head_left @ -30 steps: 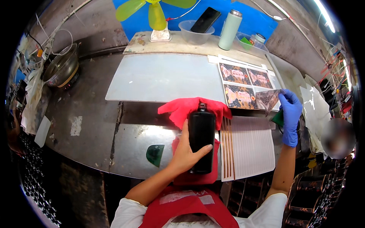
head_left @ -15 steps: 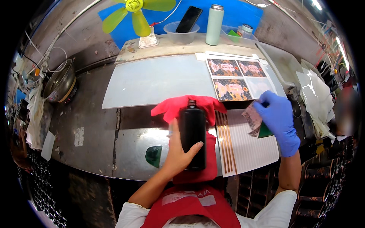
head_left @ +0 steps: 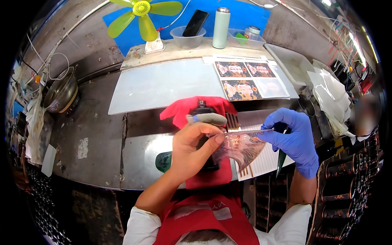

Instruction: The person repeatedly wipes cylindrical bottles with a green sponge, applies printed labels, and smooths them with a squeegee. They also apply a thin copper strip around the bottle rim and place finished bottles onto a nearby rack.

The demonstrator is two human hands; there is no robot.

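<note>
My bare left hand [head_left: 190, 149] pinches one end of a thin, see-through patterned film [head_left: 244, 148], like a decal. A grey sleeve [head_left: 207, 119] appears to cover one of its fingers. In a blue glove, my right hand [head_left: 293, 141] pinches the film's other top corner, with a dark green scraper [head_left: 281, 161] also in its grip. The film hangs down between both hands. Behind it, a black bottle [head_left: 202, 109] lies on a red cloth [head_left: 179, 112], mostly hidden by my left hand and the film. Another green scraper [head_left: 163, 161] lies on the metal table, left of the bottle.
Printed decal sheets [head_left: 240, 90] lie on a pale board [head_left: 163, 87] at the back. Under my right hand is a white ridged sheet [head_left: 253, 118] with copper-coloured strips. A metal pot [head_left: 61, 92] stands far left; a fan [head_left: 141, 9], a bowl and a green flask [head_left: 221, 28] stand behind.
My left hand has let go of the bottle and taken the film's near end. My right hand has moved slightly lower, and the film is now stretched between both hands above the bottle.
</note>
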